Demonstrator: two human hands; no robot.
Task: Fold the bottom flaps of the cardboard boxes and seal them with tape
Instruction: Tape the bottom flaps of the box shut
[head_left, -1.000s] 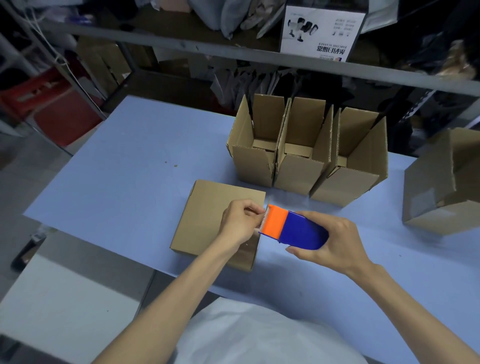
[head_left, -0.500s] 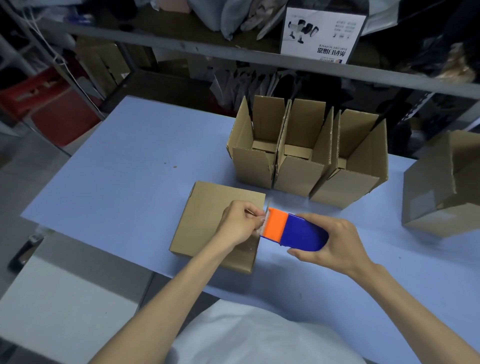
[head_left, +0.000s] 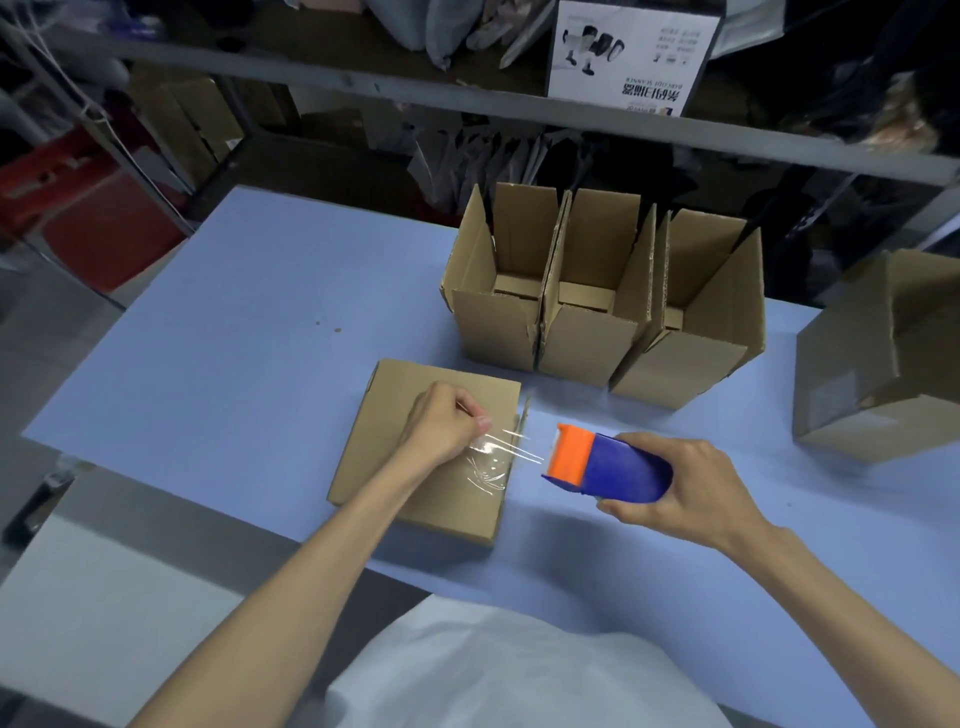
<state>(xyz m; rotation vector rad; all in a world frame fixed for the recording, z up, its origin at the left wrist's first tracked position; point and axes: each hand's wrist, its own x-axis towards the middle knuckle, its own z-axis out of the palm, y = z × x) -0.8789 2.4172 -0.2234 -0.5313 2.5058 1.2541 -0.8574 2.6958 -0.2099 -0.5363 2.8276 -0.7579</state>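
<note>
One blue table (head_left: 208, 364) fills the middle of the view, with a grey metal shelf (head_left: 467, 109) running behind it. One closed cardboard box (head_left: 878, 374) stands at the table's right edge, well apart from the rest. Three open boxes (head_left: 587, 338) stand in a touching row at the rear centre, top flaps upright and folded bottoms visible inside. One white printed carton (head_left: 634, 52) sits on the shelf above them. One work box (head_left: 405, 415), the item in hand, lies near the table's front edge, just in front of the row's left end, a closed plain face upward. Right hand (head_left: 691, 488): fingers wrapped round a blue tape dispenser (head_left: 613, 465) with an orange mouth, held above the table just beside the work box's right edge. Left hand (head_left: 441, 426): over the work box's top face, fingertips pinching the free end of a clear tape strip (head_left: 511, 449). The strip runs taut from the orange mouth to those fingertips, crossing the box's right edge. A crinkled clear patch shows on the top face below the strip; whether it is stuck down cannot be told.
</note>
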